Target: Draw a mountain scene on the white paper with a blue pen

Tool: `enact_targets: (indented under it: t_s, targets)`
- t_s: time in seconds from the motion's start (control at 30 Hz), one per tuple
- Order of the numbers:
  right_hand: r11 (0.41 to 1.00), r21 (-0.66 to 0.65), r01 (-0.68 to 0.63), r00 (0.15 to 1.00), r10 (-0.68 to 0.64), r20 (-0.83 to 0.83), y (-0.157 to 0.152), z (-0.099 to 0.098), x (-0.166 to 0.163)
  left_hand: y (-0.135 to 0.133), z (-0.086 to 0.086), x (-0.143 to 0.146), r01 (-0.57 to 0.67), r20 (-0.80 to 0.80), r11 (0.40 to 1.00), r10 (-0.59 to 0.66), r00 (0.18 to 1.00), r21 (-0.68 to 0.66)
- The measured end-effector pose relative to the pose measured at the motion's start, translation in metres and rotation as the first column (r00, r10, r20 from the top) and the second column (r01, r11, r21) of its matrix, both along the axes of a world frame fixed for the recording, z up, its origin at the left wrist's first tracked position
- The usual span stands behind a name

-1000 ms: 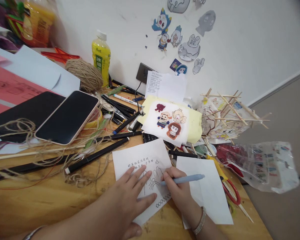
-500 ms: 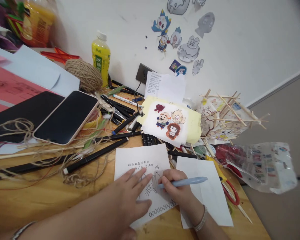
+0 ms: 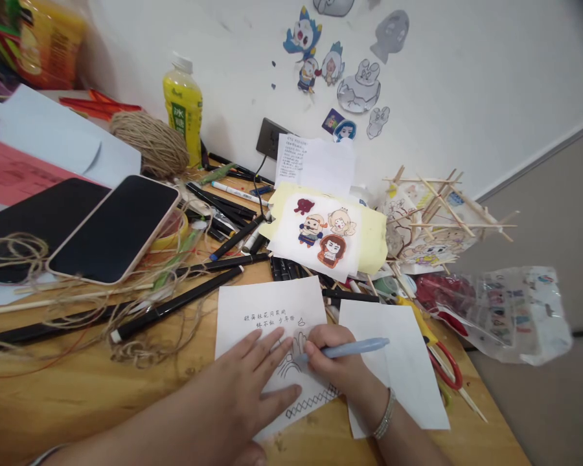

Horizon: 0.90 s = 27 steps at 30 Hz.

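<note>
While left hand [image 3: 243, 388] stays spread on paper [image 3: 267, 307], right hand [image 3: 337, 367], pen [image 3: 357, 348] pinched, slightly higher.

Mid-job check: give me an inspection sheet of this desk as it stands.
Surface: wooden table, crowded; bare wood at near left.
Job's things: white sheet with line drawing and handwriting; light-blue pen.
Clutter: black markers, ball of jute twine, two dark-screened phones, red-handled scissors, blank white sheet.
Hands: left hand flat on the drawn sheet; right hand grips the pen, tip on the drawing.
Cables: thin black cable drops from a dark wall socket.
Surroundings: white wall with cartoon cut-outs; yellow drink bottle against it.
</note>
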State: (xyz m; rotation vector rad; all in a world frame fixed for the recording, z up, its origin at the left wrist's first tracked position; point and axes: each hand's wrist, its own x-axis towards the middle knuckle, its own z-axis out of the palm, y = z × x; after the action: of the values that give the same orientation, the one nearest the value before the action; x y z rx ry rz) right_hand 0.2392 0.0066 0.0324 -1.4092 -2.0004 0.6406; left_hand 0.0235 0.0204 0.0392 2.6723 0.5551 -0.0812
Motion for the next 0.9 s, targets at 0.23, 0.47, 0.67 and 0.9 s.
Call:
enact_targets:
  t_s: [0.23, 0.47, 0.67, 0.9]
  targets:
    - [0.999, -0.023, 0.035, 0.997, -0.036, -0.061, 0.0007, -0.0026, 0.0002, -0.0014, 0.0056, 0.0005, 0.009, -0.064, 1.0, -0.009, 0.998, 0.008]
    - [0.997, -0.062, 0.035, 0.994, -0.042, -0.105, -0.0001, 0.0003, -0.0006, -0.0012, 0.0079, 0.0001, -0.017, -0.029, 0.999, 0.018, 0.999, 0.047]
    - [0.992, -0.099, 0.075, 0.986, -0.089, -0.142, -0.0009, -0.0018, -0.0001, -0.0018, 0.0062, 0.0003, 0.0, -0.023, 0.998, 0.002, 1.0, 0.069]
    - [0.993, -0.103, 0.06, 0.99, -0.073, -0.122, -0.0013, -0.0017, 0.0029, -0.0023, 0.0048, 0.0027, -0.007, -0.043, 0.999, 0.009, 0.999, 0.035]
